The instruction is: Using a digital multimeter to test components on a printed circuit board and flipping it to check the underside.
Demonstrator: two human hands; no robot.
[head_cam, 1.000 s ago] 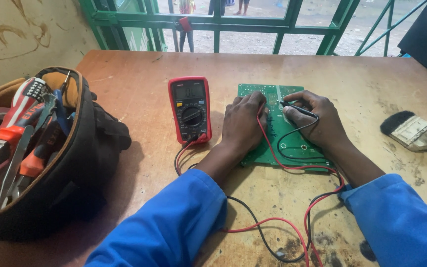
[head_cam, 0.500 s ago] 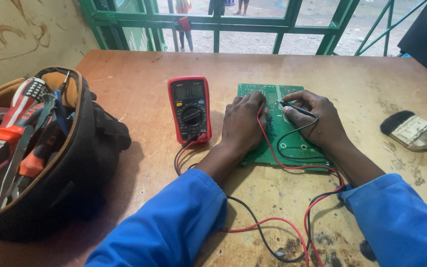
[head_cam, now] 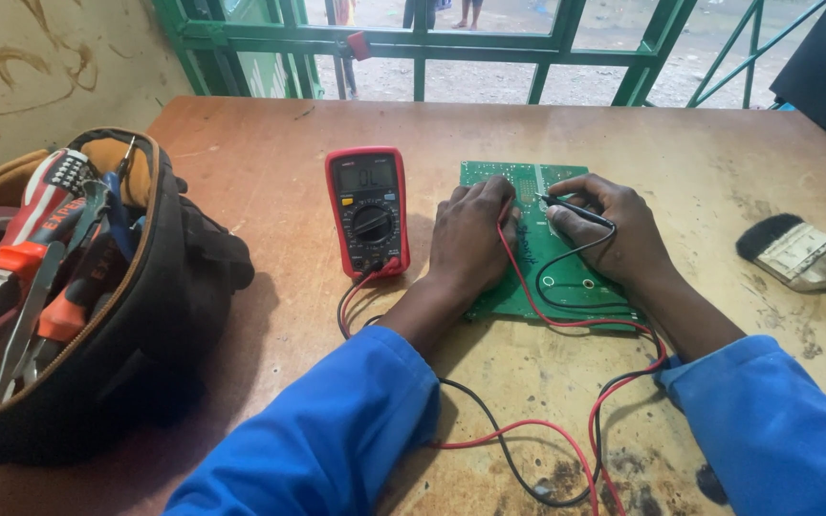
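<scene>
The fingers of the right hand (head_cam: 614,234) are pinched together on a black probe (head_cam: 574,207), its tip pressed to the green circuit board (head_cam: 566,277) near the board's far edge. The left hand (head_cam: 470,234) lies on the board, fingers curled closed over the red lead (head_cam: 528,277), whose tip is hidden. The board sits mid-worktop (head_cam: 270,162), just right of the red multimeter (head_cam: 367,210). Probing looks to be in hand; the next move likely calls for steady tips and a glance at the meter. An open tool bag (head_cam: 97,315) fills the left edge, a paintbrush (head_cam: 800,253) the right.
</scene>
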